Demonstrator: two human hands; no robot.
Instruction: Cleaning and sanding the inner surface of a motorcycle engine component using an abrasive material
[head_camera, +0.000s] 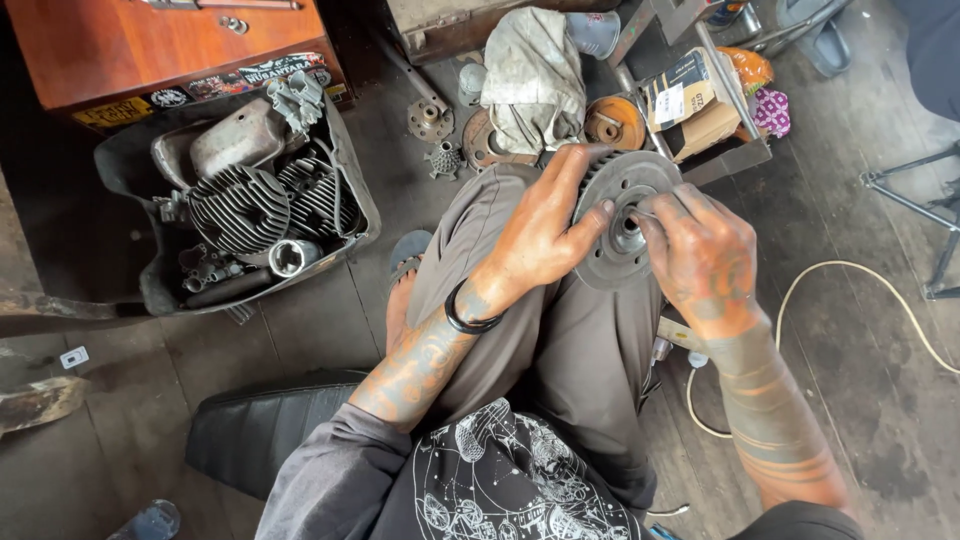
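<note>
Mid-frame, over the lap: left hand (545, 235) clasped round the grey toothed disc (620, 225), right hand (700, 255) pinching at its hub. Probably fitting a centre piece; calls for steady support next.

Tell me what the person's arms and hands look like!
Both hands are bare, no gloves. The left hand and right hand are smeared with rusty grime. Both forearms carry tattoos. A black band circles the left wrist. Dark sleeves are pushed up near the elbows.

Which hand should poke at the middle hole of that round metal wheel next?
Probably the right hand: its fingertips already sit at the hub of the round metal wheel, while the left hand grips the rim, steadying it.
</note>
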